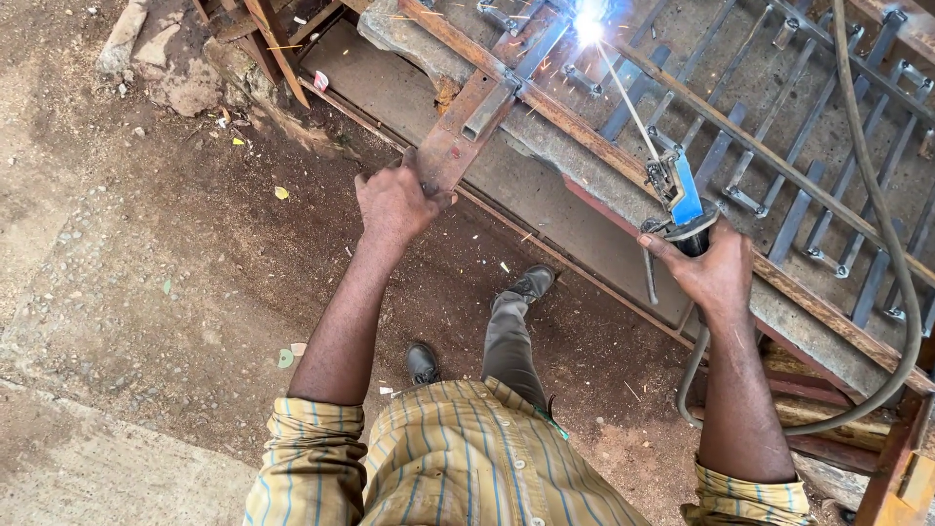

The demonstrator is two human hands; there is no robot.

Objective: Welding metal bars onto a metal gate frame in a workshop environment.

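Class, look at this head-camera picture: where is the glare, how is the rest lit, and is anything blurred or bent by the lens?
In the head view, the welding arc burns out to blue-white glare with small sparks around it; elsewhere flat, soft daylight with faint shadows on the dirt ground; left hand, right hand and electrode holder are sharp; the wide lens bows the frame's edges slightly.

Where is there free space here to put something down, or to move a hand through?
Free: the bare brown dirt ground left of the left hand, and the flat grey slab strip between both hands. Crowded: the grey steel bar grille beyond the right hand, which holds the blue electrode holder, with the bright welding arc and grey cable.
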